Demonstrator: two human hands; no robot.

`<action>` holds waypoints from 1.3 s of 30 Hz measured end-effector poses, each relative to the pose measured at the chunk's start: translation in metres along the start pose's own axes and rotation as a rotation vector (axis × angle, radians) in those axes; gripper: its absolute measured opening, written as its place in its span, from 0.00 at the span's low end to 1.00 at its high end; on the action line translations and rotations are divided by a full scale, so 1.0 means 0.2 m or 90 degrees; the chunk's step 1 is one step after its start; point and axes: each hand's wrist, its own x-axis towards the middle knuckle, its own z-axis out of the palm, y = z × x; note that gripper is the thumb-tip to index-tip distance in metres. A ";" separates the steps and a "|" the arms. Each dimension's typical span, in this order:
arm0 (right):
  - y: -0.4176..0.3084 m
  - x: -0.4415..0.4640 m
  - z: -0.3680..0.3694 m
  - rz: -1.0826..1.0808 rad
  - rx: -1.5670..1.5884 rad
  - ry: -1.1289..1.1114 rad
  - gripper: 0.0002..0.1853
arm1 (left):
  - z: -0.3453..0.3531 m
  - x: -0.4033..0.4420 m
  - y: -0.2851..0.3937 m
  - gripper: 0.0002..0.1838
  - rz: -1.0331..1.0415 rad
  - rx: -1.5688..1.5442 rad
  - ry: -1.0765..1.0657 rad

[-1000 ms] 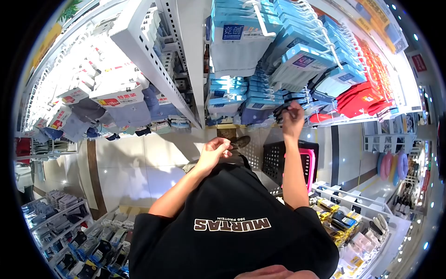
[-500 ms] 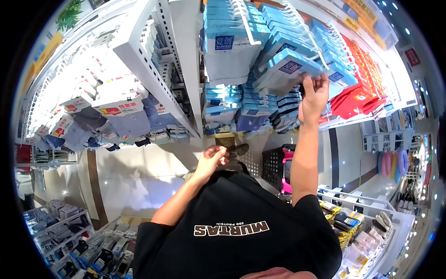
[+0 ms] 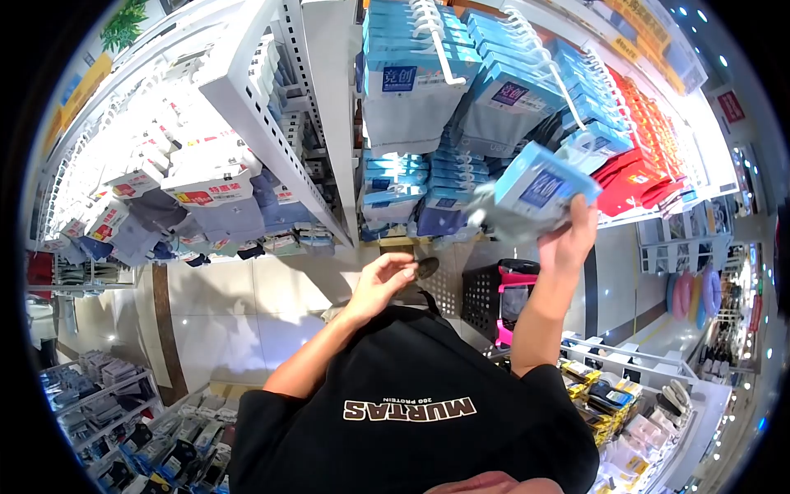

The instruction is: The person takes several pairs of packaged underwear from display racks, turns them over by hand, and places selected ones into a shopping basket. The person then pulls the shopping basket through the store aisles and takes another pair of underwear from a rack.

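Note:
My right hand (image 3: 569, 235) holds a packet of socks (image 3: 541, 191) by the right edge of its light-blue card. The packet is tilted in front of the rack, and pale grey fabric trails from its lower left side, blurred. Similar blue-carded packets (image 3: 512, 95) hang on a white hook (image 3: 555, 72) behind it. My left hand (image 3: 383, 284) is in front of my black shirt, above the floor, with loosely bent fingers apart and nothing in them.
Left of the white perforated post (image 3: 325, 107) hang white-carded packets (image 3: 212, 185). Red packets (image 3: 638, 177) hang on the right. A black basket with pink trim (image 3: 499, 300) stands on the floor. Low display bins (image 3: 193, 440) with packaged goods flank my body.
My right hand has taken the packet off the hook and moved it down and to the right, away from the row. My left hand has risen slightly and its fingers have loosened.

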 end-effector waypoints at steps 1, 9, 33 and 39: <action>0.03 -0.03 0.02 0.003 0.001 -0.031 0.26 | 0.03 0.01 0.03 0.21 0.047 0.023 -0.016; 0.44 -0.32 0.05 0.205 -0.041 0.064 0.33 | 0.09 0.03 0.09 0.08 0.048 0.134 -0.050; 0.68 -0.61 -0.03 0.376 -0.113 0.067 0.12 | 0.06 0.00 0.12 0.05 -0.011 -0.156 0.132; 0.67 -0.60 -0.03 0.369 -0.048 0.062 0.11 | 0.01 -0.04 0.09 0.04 -0.060 -0.201 0.132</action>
